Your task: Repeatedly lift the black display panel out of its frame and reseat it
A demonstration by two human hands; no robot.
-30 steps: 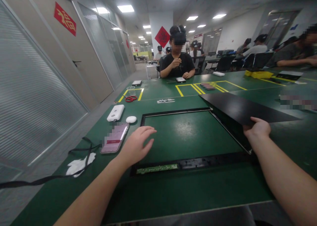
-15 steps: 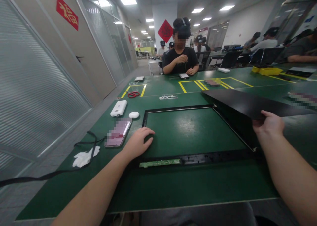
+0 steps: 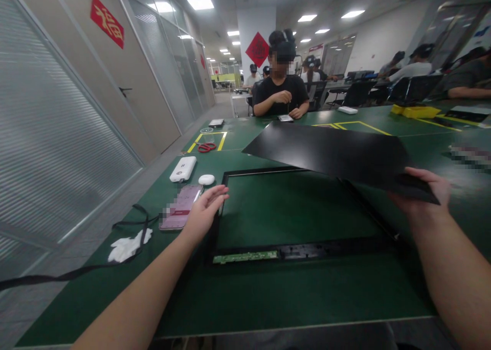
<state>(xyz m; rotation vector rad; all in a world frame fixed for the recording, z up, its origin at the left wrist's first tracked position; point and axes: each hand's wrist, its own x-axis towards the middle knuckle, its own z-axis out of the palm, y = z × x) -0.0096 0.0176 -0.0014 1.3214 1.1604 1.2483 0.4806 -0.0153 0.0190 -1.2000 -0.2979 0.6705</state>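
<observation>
A thin, glossy black panel [image 3: 330,148] is held up at its right end by my right hand [image 3: 425,194], thumb on top and fingers underneath. It tilts over the far right part of a black rectangular frame [image 3: 326,249], hiding some of the frame's far side. That frame lies flat on the green table, with a green circuit board strip [image 3: 245,257] along its near side. My left hand [image 3: 207,209] is raised beside the frame's left side, fingers stretched and holding nothing. Just left of that hand lies a phone [image 3: 178,209].
Beyond the phone are a white power bank [image 3: 183,169] and a small white case [image 3: 206,180]. Red-handled scissors [image 3: 207,147] lie farther back. A black strap [image 3: 130,222] crosses crumpled white tissue [image 3: 128,247] at left. A person [image 3: 282,89] sits across the green table [image 3: 291,294].
The panel has swung left over the frame, carried by my right hand. My left hand has lifted off the frame's left side and shifted slightly left.
</observation>
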